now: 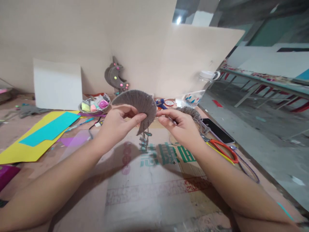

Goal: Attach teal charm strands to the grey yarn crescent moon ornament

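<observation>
My left hand (118,122) grips a grey yarn-wrapped crescent (142,100), thumb on the near face and fingers mostly behind it. Small grey pieces on strands (144,141) dangle below it. Just right of the crescent's edge, my right hand (181,125) is closed in a pinch; what lies between its fingertips is too small to make out. Loose grey yarn (194,116) lies in a heap behind the right hand. Against the upright board hangs a similar grey crescent (114,77) dotted with small coloured balls.
A cardboard sheet with green print (166,154) lies under my hands. To the right are a phone (218,130), orange-handled scissors (224,149), a cup (193,98) and a bottle (209,75). Leftward are a bowl (94,111), yellow sheet (14,151) and blue sheet (50,127).
</observation>
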Motion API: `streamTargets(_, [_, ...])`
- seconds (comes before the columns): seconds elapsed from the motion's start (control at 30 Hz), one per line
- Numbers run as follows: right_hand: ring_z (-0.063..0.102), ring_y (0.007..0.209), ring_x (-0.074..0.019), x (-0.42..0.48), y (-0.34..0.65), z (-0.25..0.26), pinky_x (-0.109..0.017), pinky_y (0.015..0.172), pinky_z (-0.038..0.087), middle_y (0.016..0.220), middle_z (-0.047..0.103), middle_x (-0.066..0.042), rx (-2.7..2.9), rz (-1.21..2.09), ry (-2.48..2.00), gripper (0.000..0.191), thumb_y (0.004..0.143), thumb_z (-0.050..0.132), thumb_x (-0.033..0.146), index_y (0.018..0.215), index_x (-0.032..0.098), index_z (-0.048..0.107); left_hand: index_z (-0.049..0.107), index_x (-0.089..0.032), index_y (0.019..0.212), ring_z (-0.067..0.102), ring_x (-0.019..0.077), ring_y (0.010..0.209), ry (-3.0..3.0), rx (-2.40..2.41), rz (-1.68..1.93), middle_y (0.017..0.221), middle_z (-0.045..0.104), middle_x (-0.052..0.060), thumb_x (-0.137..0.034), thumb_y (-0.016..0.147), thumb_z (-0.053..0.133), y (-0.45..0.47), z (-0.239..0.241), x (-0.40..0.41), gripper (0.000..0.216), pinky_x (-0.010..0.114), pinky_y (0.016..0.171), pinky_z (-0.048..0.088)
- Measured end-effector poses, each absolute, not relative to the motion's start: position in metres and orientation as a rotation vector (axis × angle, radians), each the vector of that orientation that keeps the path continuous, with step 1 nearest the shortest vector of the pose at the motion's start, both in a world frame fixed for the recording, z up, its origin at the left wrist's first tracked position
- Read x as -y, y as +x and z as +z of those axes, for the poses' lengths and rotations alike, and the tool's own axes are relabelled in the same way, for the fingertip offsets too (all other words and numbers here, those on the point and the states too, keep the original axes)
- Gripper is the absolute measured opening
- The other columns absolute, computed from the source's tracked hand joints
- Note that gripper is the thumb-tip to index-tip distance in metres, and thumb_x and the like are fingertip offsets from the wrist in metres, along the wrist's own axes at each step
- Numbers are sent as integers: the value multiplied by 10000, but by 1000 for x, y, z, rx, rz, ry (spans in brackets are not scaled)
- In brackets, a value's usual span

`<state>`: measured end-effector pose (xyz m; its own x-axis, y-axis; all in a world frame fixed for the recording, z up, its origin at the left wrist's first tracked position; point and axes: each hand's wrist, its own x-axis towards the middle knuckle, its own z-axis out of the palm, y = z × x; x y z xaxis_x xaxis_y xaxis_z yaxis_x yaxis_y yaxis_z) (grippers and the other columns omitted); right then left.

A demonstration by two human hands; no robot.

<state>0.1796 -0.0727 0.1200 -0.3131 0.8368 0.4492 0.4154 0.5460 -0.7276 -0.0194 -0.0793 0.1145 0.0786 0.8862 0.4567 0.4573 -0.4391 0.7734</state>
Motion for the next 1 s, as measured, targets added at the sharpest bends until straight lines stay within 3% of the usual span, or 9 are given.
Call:
streamTargets(0.1, [573,720,-143,71,180,118,-269,628,420,889,689,-34,1938,589,-1007,175,809,601,301,920,193,683,674,-173,715,560,130,584,1880,-1339,1264,653,660,6,-483,742,673,-16,112,84,311,241,527,395])
streamTargets(0.3, [477,584,-110,77,182,118,-251,565,355,636,578,18,2001,490,-955,120,821,578,277,759,191,634,628,-180,689,547,129,617,1946,-1224,1198,676,636,5,-485,792,619,-16,108,83,322,239,557,397])
streamTargets(0.4, [442,559,-109,77,187,125,-256,546,337,598,529,19,1894,507,-979,206,841,571,360,716,196,578,612,-174,729,590,150,740,1993,-1097,1148,755,650,28,-451,877,513,-17,107,76,329,259,685,452])
streamTargets(0.5, [431,544,-105,74,194,131,-258,551,336,570,504,23,1813,485,-983,279,849,576,389,654,201,511,664,-190,930,621,196,944,1809,-974,1052,948,693,66,-488,882,499,-13,93,67,343,319,876,459])
streamTargets(0.63, [416,518,-101,70,200,134,-255,527,325,558,497,25,1726,474,-1034,313,858,561,429,648,205,498,626,-220,1163,545,257,1179,1446,-725,804,1215,643,111,-668,856,364,1,59,61,603,415,1026,381])
streamTargets(0.73, [399,511,-95,66,203,134,-252,519,318,553,483,28,1707,475,-1057,314,861,559,395,626,198,493,598,-202,1212,545,250,1186,1319,-616,650,1250,624,128,-698,851,319,8,43,63,674,406,1033,363])
streamTargets(1.0, [401,521,-89,54,209,131,-248,538,323,542,486,34,1686,488,-1063,322,859,564,369,604,193,475,657,-184,1112,618,235,1030,1173,-599,600,1222,633,144,-670,853,378,11,46,68,617,371,901,454])
